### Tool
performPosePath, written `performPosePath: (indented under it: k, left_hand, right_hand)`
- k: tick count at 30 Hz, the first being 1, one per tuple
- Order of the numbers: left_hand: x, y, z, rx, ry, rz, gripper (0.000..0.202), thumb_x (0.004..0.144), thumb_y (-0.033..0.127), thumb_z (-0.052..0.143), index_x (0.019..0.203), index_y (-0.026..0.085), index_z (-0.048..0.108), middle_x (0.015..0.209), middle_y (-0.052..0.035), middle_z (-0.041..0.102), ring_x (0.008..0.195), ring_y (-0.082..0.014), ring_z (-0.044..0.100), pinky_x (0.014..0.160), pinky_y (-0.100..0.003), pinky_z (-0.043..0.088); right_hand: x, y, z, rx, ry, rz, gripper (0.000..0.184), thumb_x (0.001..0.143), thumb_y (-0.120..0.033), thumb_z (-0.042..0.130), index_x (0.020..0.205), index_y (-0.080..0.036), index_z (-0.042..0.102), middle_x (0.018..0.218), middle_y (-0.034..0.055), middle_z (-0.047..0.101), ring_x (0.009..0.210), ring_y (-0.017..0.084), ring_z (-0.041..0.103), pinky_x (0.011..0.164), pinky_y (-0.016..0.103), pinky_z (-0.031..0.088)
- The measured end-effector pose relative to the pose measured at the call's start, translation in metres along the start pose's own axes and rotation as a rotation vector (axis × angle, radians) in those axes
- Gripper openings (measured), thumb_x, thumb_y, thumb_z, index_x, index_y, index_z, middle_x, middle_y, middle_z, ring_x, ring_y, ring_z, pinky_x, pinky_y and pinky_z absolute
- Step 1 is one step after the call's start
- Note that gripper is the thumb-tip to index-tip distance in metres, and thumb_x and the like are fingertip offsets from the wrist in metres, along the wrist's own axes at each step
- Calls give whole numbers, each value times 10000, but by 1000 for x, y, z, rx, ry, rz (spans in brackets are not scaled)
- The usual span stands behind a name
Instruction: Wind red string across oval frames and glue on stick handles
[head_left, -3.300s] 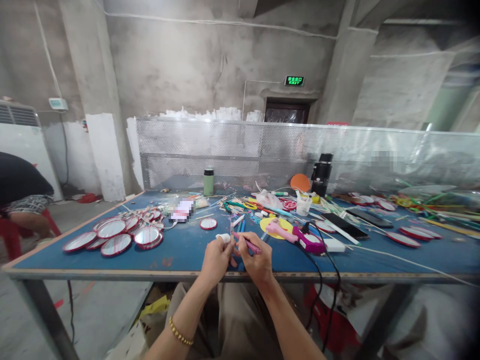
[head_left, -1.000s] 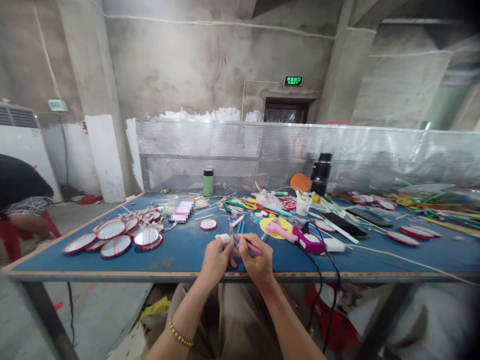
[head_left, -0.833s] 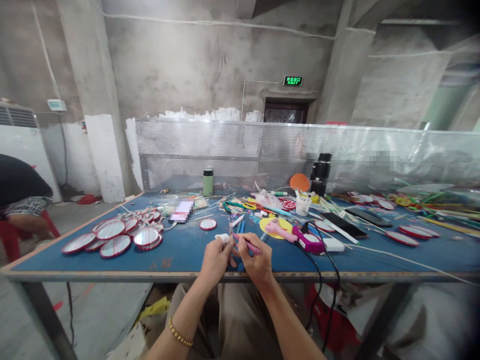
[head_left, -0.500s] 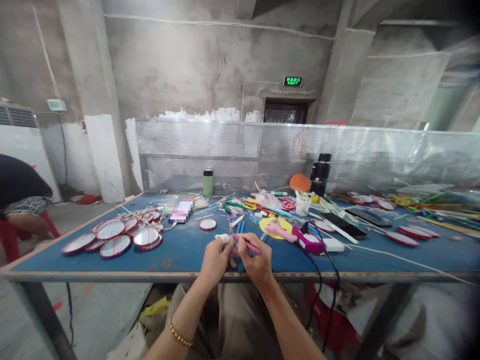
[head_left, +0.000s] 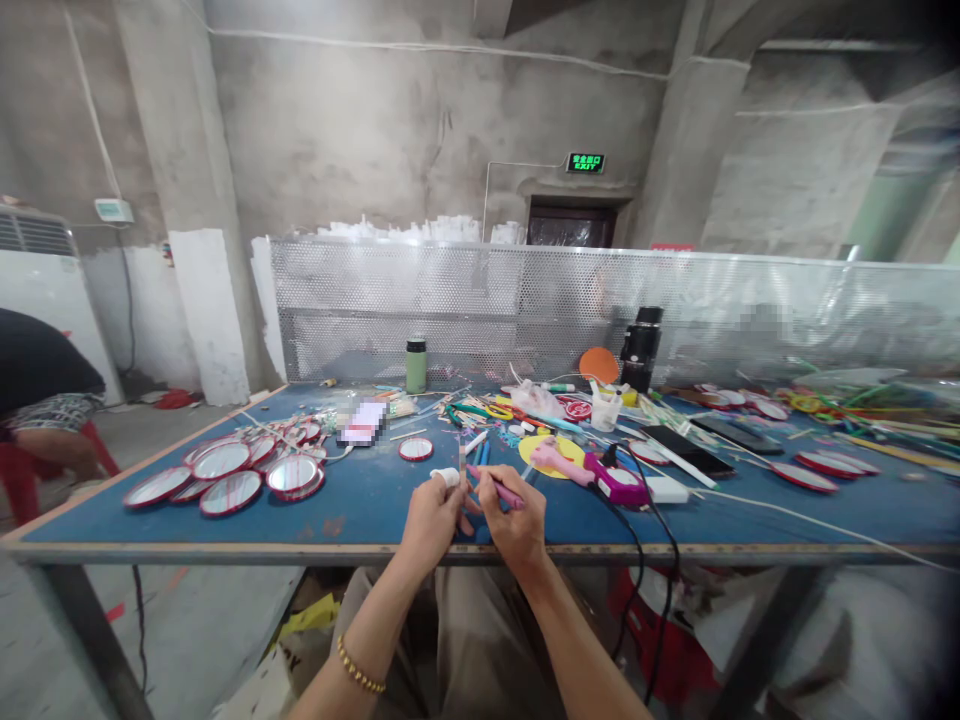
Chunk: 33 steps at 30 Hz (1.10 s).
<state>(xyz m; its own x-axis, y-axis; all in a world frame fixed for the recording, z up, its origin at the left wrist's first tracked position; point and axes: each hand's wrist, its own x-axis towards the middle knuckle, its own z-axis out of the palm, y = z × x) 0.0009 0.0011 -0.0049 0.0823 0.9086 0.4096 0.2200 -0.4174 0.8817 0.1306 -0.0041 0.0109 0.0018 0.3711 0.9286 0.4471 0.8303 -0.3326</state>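
My two hands meet at the near edge of the blue table [head_left: 360, 505]. My left hand [head_left: 429, 518], with white tape on one fingertip, pinches a thin upright stick [head_left: 463, 462]. My right hand [head_left: 514, 520] is closed on a pink pen-like tool [head_left: 496, 487] whose tip points left at the stick. What lies low between the two hands is hidden by the fingers.
Several round red-rimmed mirrors [head_left: 225, 478] lie at the left. A pink and purple glue gun [head_left: 592, 472] with a black cord lies right of my hands. A green bottle [head_left: 417, 364], a black flask [head_left: 643, 347] and a perforated metal screen [head_left: 525, 300] stand behind. Another person [head_left: 41, 390] bends at far left.
Almost nothing has changed. Both hands stay at the table's edge with the stick and the pink tool, shifting only slightly.
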Motion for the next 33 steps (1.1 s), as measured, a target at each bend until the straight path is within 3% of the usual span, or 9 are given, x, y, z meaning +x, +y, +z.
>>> performPosePath:
  k: [33]
  left_hand:
    - [0, -1, 1, -17, 17, -9, 307, 902, 441, 486, 722, 204, 559, 448, 31, 605, 427, -147, 596, 475, -219, 416]
  right_hand:
    - [-2, 1, -1, -35, -63, -28, 203, 925, -191, 489, 820, -192, 662, 705, 14, 685, 621, 128, 641, 625, 229, 518]
